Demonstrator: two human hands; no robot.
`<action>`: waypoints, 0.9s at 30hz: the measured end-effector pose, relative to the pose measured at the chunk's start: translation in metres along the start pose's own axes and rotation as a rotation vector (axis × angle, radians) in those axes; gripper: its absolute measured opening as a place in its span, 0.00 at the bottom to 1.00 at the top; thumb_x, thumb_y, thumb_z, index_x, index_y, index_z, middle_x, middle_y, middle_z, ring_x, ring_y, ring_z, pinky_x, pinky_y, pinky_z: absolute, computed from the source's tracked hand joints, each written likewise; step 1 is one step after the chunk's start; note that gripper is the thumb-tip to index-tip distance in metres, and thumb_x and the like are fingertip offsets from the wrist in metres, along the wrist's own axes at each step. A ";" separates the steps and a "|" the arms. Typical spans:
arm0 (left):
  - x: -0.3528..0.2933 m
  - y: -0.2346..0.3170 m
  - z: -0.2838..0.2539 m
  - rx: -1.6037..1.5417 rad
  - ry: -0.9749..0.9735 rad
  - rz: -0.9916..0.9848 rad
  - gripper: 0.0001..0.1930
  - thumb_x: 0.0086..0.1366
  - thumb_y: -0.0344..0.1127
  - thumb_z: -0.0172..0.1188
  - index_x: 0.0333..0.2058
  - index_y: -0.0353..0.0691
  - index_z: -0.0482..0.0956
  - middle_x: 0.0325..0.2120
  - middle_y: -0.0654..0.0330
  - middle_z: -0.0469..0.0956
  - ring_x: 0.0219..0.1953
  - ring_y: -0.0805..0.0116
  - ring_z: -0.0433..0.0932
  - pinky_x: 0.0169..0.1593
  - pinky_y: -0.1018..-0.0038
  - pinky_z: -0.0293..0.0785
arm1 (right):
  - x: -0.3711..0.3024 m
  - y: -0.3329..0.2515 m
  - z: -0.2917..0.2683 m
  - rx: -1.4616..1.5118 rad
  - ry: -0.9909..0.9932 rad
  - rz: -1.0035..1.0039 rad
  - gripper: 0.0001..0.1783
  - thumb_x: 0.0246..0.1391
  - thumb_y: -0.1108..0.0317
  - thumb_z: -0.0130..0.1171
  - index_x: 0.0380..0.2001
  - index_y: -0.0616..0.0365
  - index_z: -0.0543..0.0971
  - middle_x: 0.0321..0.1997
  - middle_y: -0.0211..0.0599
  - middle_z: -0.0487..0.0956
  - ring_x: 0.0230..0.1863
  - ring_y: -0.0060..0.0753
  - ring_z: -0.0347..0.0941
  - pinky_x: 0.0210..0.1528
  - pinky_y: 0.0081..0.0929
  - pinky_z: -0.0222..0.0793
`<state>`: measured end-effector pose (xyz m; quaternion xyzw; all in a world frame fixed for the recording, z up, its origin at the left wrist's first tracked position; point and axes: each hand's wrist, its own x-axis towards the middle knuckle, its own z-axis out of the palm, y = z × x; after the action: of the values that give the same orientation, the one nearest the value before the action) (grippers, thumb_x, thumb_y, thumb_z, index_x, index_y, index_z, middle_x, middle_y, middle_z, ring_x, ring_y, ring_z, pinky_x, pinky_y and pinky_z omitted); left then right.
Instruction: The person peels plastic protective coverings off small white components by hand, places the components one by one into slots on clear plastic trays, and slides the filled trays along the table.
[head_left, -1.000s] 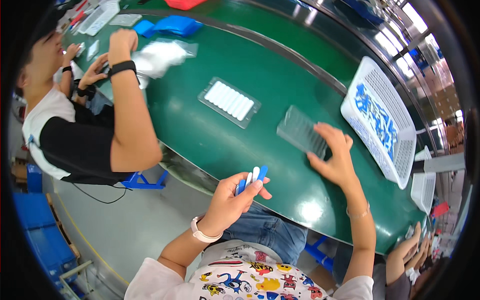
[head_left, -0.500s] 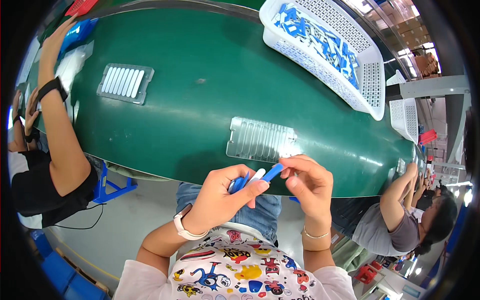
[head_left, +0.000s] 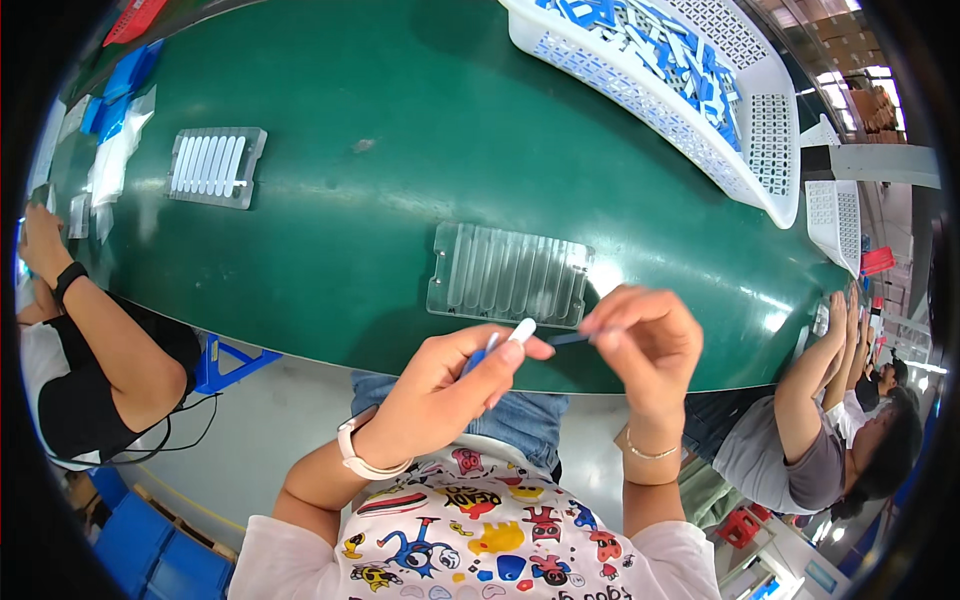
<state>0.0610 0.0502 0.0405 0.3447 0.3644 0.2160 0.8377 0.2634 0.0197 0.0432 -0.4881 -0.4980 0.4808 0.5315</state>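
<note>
My left hand (head_left: 450,385) is closed around a few small flat strips with rounded ends. A white strip (head_left: 523,330) sticks up past the thumb, and a blue strip (head_left: 475,360) shows behind the fingers; how many it holds is hidden. To the right, my right hand (head_left: 645,345) pinches a thin blue strip (head_left: 571,339), seen nearly edge-on, between thumb and fingertips. Just beyond both hands lies a clear plastic tray (head_left: 510,270) with long parallel slots, and no strips show in it. Farther left, a similar clear tray (head_left: 248,180) carries several white strips (head_left: 207,166).
A white perforated basket (head_left: 640,110) of blue and white strips stands at the far right of the green table (head_left: 340,230). Clear bags and blue packs (head_left: 120,100) lie at the left. A co-worker's arm (head_left: 115,325) rests at the left edge; another person (head_left: 790,440) sits at right.
My right hand has moved right, drawing the blue strip away from my left hand. The co-worker's raised arm on the left has come down and back. The view has shifted slightly.
</note>
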 end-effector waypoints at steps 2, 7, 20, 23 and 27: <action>0.001 0.000 -0.006 -0.109 -0.025 -0.071 0.14 0.70 0.38 0.47 0.43 0.34 0.76 0.18 0.71 0.64 0.18 0.86 0.56 0.20 0.86 0.51 | 0.011 0.007 -0.012 -0.444 0.076 -0.187 0.12 0.41 0.82 0.64 0.31 0.58 0.75 0.36 0.37 0.80 0.35 0.30 0.74 0.36 0.28 0.67; -0.002 -0.002 -0.013 -0.129 0.023 -0.100 0.14 0.70 0.35 0.45 0.47 0.35 0.73 0.21 0.68 0.65 0.18 0.87 0.53 0.20 0.86 0.48 | 0.014 0.001 -0.021 -1.006 -0.150 -0.786 0.13 0.34 0.71 0.66 0.28 0.49 0.78 0.39 0.23 0.81 0.36 0.28 0.71 0.30 0.26 0.56; -0.005 -0.020 -0.015 0.268 0.134 0.310 0.08 0.64 0.28 0.55 0.40 0.32 0.75 0.23 0.59 0.80 0.23 0.83 0.73 0.27 0.84 0.69 | 0.013 0.009 -0.011 -0.740 0.078 -0.355 0.13 0.37 0.78 0.67 0.30 0.57 0.78 0.31 0.31 0.80 0.32 0.31 0.71 0.35 0.24 0.66; -0.010 -0.012 -0.010 0.388 0.144 0.281 0.05 0.61 0.26 0.58 0.36 0.33 0.78 0.27 0.57 0.82 0.27 0.83 0.73 0.29 0.84 0.70 | 0.020 0.019 -0.008 -0.685 0.143 -0.013 0.14 0.40 0.77 0.66 0.35 0.61 0.78 0.30 0.37 0.78 0.33 0.32 0.71 0.37 0.23 0.67; -0.013 -0.014 -0.014 0.930 0.323 0.972 0.14 0.49 0.21 0.64 0.38 0.36 0.81 0.31 0.58 0.79 0.25 0.70 0.79 0.32 0.78 0.77 | 0.028 0.011 -0.002 -0.916 0.063 -0.115 0.16 0.41 0.76 0.66 0.38 0.60 0.78 0.36 0.39 0.77 0.36 0.32 0.71 0.40 0.25 0.66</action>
<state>0.0436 0.0383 0.0290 0.7558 0.3435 0.4368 0.3463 0.2668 0.0477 0.0341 -0.6587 -0.6690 0.1658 0.3019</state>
